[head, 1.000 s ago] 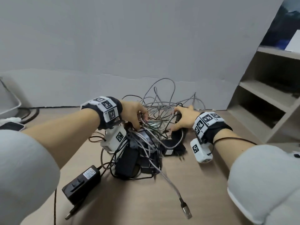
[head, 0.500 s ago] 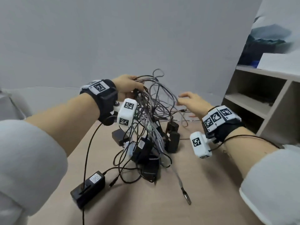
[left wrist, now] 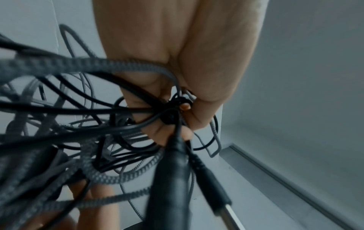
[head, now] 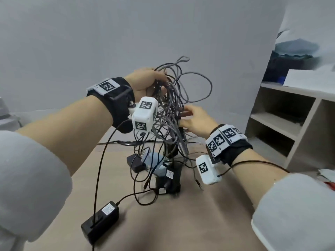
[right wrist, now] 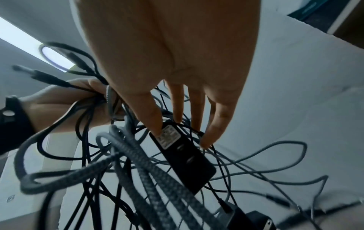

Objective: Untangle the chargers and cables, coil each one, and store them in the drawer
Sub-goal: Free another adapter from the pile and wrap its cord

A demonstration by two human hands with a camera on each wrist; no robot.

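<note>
A tangle of grey braided and black cables (head: 172, 105) hangs from my left hand (head: 155, 82), which grips a bunch of strands high above the table; the fist shows closed round them in the left wrist view (left wrist: 177, 118). A black barrel plug (left wrist: 214, 186) sticks out below that fist. My right hand (head: 188, 118) reaches into the tangle from the right with straight fingers. Its thumb and fingertips touch a hanging black charger (right wrist: 183, 155). More black chargers (head: 168, 176) lie in a heap under the tangle. A black power brick (head: 99, 221) lies near the front left.
The tan table (head: 181, 223) runs back to a grey wall. An open shelf unit (head: 282, 120) stands at the right. A black cable (head: 116, 143) lies along the table's far edge. Something red and white (head: 328, 178) sits at the right edge.
My left hand has lifted the cable bunch from the table to well above it, so chargers now dangle. My right hand left the table and moved up into the hanging tangle.
</note>
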